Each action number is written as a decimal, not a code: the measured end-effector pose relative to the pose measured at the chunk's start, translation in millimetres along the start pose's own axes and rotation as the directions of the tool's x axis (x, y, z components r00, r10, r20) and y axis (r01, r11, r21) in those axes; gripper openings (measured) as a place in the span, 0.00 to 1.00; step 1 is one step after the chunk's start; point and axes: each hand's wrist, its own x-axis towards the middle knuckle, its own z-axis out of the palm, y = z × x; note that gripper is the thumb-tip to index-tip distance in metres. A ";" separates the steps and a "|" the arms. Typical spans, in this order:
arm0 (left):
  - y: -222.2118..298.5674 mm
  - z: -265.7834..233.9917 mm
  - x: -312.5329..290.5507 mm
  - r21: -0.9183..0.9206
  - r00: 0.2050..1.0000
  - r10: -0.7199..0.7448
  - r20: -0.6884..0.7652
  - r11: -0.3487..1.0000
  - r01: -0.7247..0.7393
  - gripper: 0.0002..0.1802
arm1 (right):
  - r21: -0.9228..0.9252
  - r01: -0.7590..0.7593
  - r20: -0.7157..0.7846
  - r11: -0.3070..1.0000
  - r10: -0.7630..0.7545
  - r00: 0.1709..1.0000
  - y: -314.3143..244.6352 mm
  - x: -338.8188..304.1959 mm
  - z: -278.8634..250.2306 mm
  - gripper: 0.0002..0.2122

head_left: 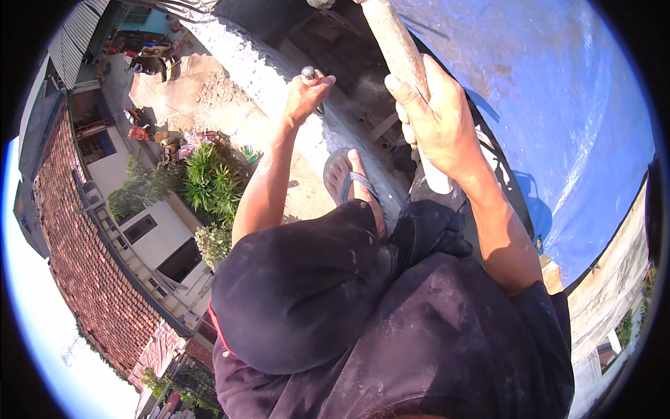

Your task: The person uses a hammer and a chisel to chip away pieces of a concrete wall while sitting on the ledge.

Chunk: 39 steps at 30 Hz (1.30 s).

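My left hand [305,99] is closed round a metal chisel [308,72], whose blunt top end shows above my fist; its lower part is mostly hidden. The fist is above a broken, whitish wall top [262,80]. My right hand [440,122] grips the pale wooden handle of a hammer [391,38], raised to the right of the chisel. The handle runs up past the top edge, so most of the hammer's head is out of view. My sandalled foot [352,183] stands on the wall top below my left hand.
A blue tarpaulin [551,105] spreads along the right. Right of the wall is a dark, shaded space [349,63]. Far down on the left lie a yard [181,87] with green shrubs [213,178], parked motorbikes [136,124] and a tiled roof [84,258].
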 end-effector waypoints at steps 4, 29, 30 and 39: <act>9.0 14.8 9.0 0.025 0.998 -0.014 0.069 1.000 0.012 0.17 | 0.010 -0.044 0.021 0.999 0.043 0.999 4.7 3.5 -6.6 0.20; 1.4 11.9 -13.3 0.064 0.993 0.116 -0.015 0.991 -0.115 0.16 | 0.171 0.228 -0.201 0.958 -0.193 0.960 -19.1 -1.3 15.3 0.13; 3.9 12.8 -15.2 0.076 0.991 0.134 -0.007 0.988 -0.133 0.16 | 0.130 0.226 -0.199 0.966 -0.198 0.960 -3.2 -5.1 24.1 0.13; -25.1 -15.2 -15.4 0.038 0.998 0.039 -0.040 0.999 -0.038 0.16 | -0.171 -0.028 0.196 0.985 0.062 0.979 -4.4 -17.1 6.2 0.14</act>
